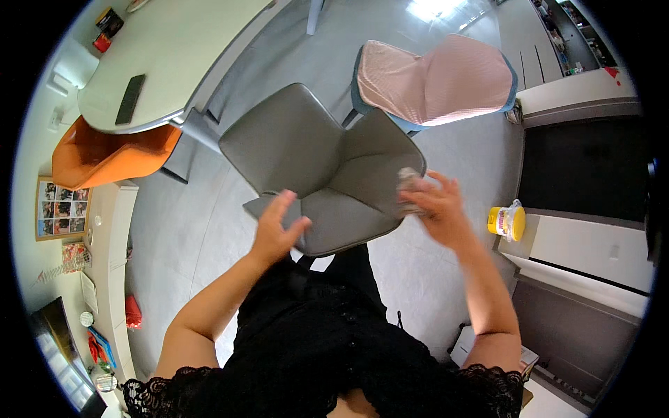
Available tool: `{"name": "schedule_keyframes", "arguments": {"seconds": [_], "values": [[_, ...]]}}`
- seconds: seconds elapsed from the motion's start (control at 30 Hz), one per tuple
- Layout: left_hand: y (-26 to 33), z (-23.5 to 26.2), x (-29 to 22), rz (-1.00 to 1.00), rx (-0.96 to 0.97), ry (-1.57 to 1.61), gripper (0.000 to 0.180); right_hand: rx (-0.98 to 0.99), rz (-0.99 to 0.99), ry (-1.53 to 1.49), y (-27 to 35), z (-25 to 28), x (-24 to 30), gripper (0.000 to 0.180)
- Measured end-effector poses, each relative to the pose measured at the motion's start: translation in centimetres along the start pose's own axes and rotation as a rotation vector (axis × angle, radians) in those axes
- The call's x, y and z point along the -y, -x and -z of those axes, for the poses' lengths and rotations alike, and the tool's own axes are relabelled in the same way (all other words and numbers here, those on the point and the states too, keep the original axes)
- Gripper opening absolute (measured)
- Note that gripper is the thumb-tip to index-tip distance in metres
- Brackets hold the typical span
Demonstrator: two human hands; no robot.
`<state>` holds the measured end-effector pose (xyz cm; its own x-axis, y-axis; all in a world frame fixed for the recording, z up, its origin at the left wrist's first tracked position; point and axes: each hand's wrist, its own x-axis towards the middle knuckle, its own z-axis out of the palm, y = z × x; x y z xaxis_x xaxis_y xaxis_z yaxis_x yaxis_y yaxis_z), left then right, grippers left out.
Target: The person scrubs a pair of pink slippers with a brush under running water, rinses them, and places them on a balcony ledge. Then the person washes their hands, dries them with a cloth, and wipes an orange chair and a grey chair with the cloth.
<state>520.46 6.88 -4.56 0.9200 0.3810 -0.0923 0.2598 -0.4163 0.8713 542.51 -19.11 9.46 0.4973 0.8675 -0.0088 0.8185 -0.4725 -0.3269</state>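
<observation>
In front of me stands a grey padded chair [296, 143] with a seat, a backrest and raised sides. My right hand [440, 205] is closed round a crumpled greyish cloth [410, 182] at the chair's right edge; the hand is slightly blurred, and whether the cloth presses on the chair is hard to tell. At the chair's left side is my left hand [275, 233], with its fingers apart and nothing in it. It is over or against the left rim; contact cannot be made out.
A pale table [178, 52] with a dark flat object [130, 99] stands far left, an orange chair [115, 157] beside it. Behind the grey chair is a blue chair with a pink cover [446, 80]. A yellow bucket [506, 221] sits right, near cabinets [592, 251].
</observation>
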Motion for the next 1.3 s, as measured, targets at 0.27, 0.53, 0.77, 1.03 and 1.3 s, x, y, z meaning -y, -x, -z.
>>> {"name": "schedule_keyframes", "arguments": {"seconds": [0.27,0.53,0.77,1.03,1.3], "values": [[-6.0,-11.6,-16.1,-0.321,0.309,-0.209,0.081,-0.445,-0.179,-0.398,-6.0,-9.5,-16.4,0.031],[-10.7,-18.5,-18.8,0.069,0.203,-0.604,0.075,-0.025,-0.575,-1.763,-8.1,-10.1,-22.4,0.023],[-8.5,-17.7,-19.0,0.110,0.247,-0.407,0.069,-0.249,-0.195,-1.334,-11.4,-15.6,-20.3,0.029],[-4.1,-15.6,-17.8,0.090,0.306,-0.457,0.068,-0.209,-1.114,-2.079,-12.6,-23.4,-23.3,0.039],[-1.7,-16.5,-16.8,0.121,0.363,-0.430,0.071,-0.408,-0.378,-2.012,-1.3,-26.0,-14.8,0.045]]}}
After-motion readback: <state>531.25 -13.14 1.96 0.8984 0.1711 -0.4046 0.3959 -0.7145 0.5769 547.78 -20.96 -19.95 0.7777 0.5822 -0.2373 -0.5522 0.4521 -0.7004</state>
